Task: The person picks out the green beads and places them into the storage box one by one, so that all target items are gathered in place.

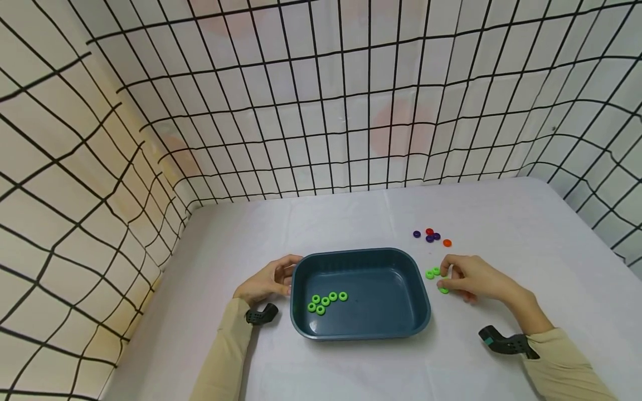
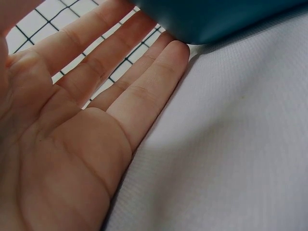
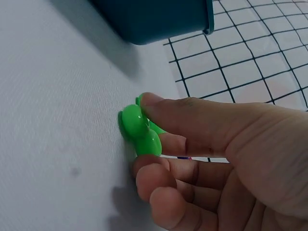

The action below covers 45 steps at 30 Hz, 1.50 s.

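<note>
A dark teal tray [image 1: 361, 334] stands on the table, with several green rings [image 1: 325, 301] in its left half. My left hand [image 1: 268, 280] touches the tray's left side; in the left wrist view its fingers [image 2: 144, 91] stretch fairly straight to the tray wall [image 2: 202, 24]. Right of the tray, my right hand [image 1: 476, 277] curls thumb and fingers round a few loose green rings [image 1: 429, 274] at the table surface. The right wrist view shows green rings [image 3: 134, 121] between thumb and fingertips, partly hidden by the fingers.
Beyond my right hand lie several purple rings [image 1: 417, 234], a red ring [image 1: 429, 231] and an orange ring [image 1: 447, 243]. A black wire mesh [image 1: 331, 106] borders the white table [image 1: 241, 228] at the back and sides. Each wrist wears a black device [image 1: 504, 341].
</note>
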Each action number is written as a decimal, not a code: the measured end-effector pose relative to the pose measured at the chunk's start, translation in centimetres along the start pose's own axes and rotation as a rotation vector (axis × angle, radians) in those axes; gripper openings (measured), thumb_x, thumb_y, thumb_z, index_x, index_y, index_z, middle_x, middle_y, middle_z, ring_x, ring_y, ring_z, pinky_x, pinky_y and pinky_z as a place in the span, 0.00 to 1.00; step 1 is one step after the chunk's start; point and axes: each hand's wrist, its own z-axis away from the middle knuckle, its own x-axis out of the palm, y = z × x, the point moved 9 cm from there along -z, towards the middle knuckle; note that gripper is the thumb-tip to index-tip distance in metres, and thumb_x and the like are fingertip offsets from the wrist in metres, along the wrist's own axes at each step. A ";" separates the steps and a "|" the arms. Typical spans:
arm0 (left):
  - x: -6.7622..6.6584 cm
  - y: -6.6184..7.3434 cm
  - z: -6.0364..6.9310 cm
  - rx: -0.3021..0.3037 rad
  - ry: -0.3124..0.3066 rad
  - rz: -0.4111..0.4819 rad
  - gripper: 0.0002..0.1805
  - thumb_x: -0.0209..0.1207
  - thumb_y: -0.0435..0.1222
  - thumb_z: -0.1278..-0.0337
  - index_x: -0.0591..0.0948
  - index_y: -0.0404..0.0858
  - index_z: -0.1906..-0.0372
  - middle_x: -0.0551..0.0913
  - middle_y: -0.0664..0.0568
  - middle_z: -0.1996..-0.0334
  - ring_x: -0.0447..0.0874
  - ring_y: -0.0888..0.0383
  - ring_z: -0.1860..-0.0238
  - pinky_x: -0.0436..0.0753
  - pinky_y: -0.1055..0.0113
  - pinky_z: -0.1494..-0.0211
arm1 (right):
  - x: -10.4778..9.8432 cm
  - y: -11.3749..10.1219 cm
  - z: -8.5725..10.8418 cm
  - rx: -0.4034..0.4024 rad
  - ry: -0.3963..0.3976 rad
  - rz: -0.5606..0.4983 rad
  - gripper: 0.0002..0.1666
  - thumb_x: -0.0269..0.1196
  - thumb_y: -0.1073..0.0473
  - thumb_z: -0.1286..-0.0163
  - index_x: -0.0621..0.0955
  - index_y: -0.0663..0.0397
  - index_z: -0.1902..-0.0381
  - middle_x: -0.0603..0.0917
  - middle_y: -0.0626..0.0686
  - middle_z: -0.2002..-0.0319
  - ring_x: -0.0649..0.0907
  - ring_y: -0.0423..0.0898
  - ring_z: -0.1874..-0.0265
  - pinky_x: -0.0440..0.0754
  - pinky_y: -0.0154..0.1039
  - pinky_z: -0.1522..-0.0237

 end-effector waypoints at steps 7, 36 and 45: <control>0.1 0.1 0.0 0.006 -0.001 -0.004 0.42 0.76 0.39 0.54 0.68 0.34 0.34 0.75 0.46 0.37 0.75 0.50 0.37 0.76 0.63 0.34 | 0.3 -0.4 -0.2 0.002 -0.018 -0.020 0.13 0.67 0.58 0.34 0.76 0.59 0.61 0.74 0.46 0.84 0.74 0.40 0.91 0.75 0.33 0.85; -0.2 -0.1 0.0 0.007 -0.002 -0.027 0.43 0.76 0.40 0.54 0.68 0.35 0.33 0.74 0.48 0.37 0.74 0.51 0.36 0.75 0.64 0.33 | -1.4 -10.1 -6.1 -0.204 0.071 -0.306 0.08 0.61 0.61 0.28 0.76 0.63 0.63 0.81 0.62 0.76 0.81 0.46 0.85 0.83 0.46 0.82; -0.3 -0.2 -0.1 0.007 -0.010 -0.021 0.43 0.76 0.40 0.54 0.68 0.35 0.33 0.74 0.47 0.37 0.75 0.51 0.37 0.75 0.63 0.33 | 4.5 -18.7 -10.8 -0.349 -0.127 -0.254 0.07 0.62 0.61 0.28 0.76 0.60 0.64 0.82 0.60 0.78 0.82 0.46 0.87 0.84 0.55 0.78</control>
